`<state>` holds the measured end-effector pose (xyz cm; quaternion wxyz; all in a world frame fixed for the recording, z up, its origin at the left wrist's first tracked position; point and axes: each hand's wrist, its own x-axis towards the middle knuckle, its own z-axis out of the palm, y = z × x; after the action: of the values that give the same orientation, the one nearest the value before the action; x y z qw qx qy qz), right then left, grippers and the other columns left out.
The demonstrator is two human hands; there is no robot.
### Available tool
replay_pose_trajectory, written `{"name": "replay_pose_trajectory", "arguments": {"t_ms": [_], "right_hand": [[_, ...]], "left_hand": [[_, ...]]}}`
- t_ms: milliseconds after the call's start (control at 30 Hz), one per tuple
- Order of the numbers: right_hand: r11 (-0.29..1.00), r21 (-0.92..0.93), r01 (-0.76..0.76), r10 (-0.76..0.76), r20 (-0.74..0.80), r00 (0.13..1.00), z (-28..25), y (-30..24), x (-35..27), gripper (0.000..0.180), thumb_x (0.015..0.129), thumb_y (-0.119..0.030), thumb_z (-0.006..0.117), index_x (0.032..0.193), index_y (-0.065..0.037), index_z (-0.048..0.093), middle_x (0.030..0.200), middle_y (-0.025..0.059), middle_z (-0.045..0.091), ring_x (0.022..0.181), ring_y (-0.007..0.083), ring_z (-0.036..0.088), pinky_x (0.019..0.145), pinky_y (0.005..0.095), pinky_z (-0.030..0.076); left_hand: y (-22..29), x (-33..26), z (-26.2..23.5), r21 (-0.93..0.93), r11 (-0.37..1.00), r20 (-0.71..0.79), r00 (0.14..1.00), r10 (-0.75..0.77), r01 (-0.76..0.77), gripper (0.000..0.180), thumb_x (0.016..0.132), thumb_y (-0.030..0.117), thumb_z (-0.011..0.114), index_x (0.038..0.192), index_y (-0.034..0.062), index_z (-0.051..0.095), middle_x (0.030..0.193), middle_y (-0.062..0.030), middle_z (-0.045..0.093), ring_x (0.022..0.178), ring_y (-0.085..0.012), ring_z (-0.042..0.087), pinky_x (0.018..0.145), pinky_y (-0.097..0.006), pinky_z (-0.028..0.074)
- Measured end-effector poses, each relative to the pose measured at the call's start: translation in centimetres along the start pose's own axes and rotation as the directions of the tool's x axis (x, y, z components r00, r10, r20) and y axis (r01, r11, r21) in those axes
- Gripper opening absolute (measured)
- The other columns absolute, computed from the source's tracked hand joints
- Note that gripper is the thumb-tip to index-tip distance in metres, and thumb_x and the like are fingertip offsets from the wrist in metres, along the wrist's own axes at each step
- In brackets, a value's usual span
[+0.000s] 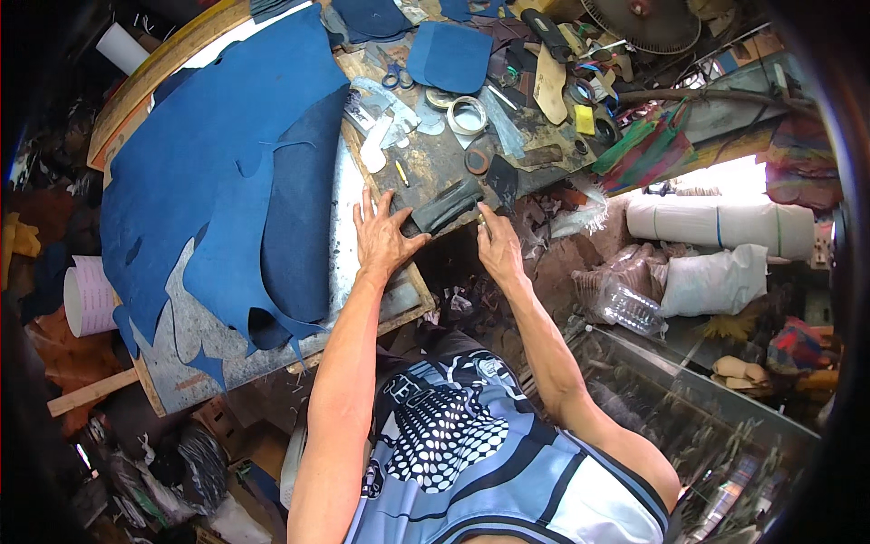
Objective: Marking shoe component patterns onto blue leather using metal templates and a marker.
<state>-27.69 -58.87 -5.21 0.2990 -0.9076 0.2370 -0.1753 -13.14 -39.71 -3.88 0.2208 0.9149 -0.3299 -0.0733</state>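
A dark grey oblong block (446, 207), worn on top like a sharpening stone, lies at the near edge of the cluttered worktable. My left hand (382, 238) rests on the table's edge with fingers spread, its thumb at the block's left end. At the other end, my right hand (498, 243) is closed around a small, thin thing whose kind I cannot make out. Just beyond my left hand lies a small yellow-handled tool (401, 173). A large blue leather hide (217, 145) with cut-outs covers the board to the left.
Further back are blue-handled scissors (397, 76), tape rolls (467, 116), blue leather pieces (450, 56), a tan sole-shaped template (549, 86) and a yellow block (584, 120). A white wrapped roll (720, 224), a filled sack (716, 281) and a clear plastic bottle (632, 308) lie at the right.
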Motion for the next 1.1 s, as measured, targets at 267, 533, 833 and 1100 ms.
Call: {"name": "replay_pose_trajectory", "arguments": {"t_ms": [267,533,833,1100], "right_hand": [[0.98,-0.088,0.177,-0.155,0.208,0.966,0.8,-2.3,-1.7,0.04,0.087,-0.005,0.059,0.123,-0.022,0.063,0.094,0.0157,0.051,0.084,0.0369,0.059,0.07,0.0463,0.051],[0.983,-0.104,0.154,-0.127,0.223,0.966,0.5,-1.9,-1.4,0.042,0.085,-0.004,0.06,0.124,-0.021,0.065,0.095,0.0154,0.052,0.084,0.0364,0.06,0.072,0.0453,0.052],[0.994,-0.1,0.044,-0.024,0.197,0.98,0.4,-1.6,-0.9,0.041,0.085,-0.005,0.061,0.121,-0.022,0.067,0.098,0.0159,0.052,0.087,0.0358,0.06,0.073,0.0448,0.053],[0.993,-0.108,0.054,-0.045,0.082,0.996,0.2,-0.4,-0.1,0.039,0.087,-0.004,0.059,0.121,-0.021,0.067,0.093,0.0149,0.052,0.08,0.0364,0.061,0.07,0.046,0.052]], "left_hand": [[0.2,0.1,-0.1,0.019,1.0,-0.003,1.0,0.006,-0.006,0.064,0.066,0.055,0.081,0.116,0.017,0.075,0.148,-0.0112,0.047,0.148,-0.0401,0.019,0.119,-0.059,0.013],[0.2,0.1,-0.2,0.02,1.0,0.02,1.0,-0.007,0.007,0.06,0.067,0.051,0.081,0.117,0.0177,0.074,0.149,-0.0125,0.046,0.148,-0.0409,0.018,0.119,-0.059,0.013],[0.2,0.0,-0.2,0.01,1.0,0.011,1.0,-0.004,0.004,0.06,0.067,0.05,0.082,0.118,0.0179,0.074,0.149,-0.0121,0.046,0.148,-0.0404,0.018,0.119,-0.058,0.012],[0.4,0.1,-0.3,0.006,1.0,-0.007,1.0,-0.001,0.001,0.062,0.066,0.052,0.082,0.116,0.0166,0.075,0.148,-0.0119,0.047,0.148,-0.0403,0.019,0.119,-0.059,0.013]]}}
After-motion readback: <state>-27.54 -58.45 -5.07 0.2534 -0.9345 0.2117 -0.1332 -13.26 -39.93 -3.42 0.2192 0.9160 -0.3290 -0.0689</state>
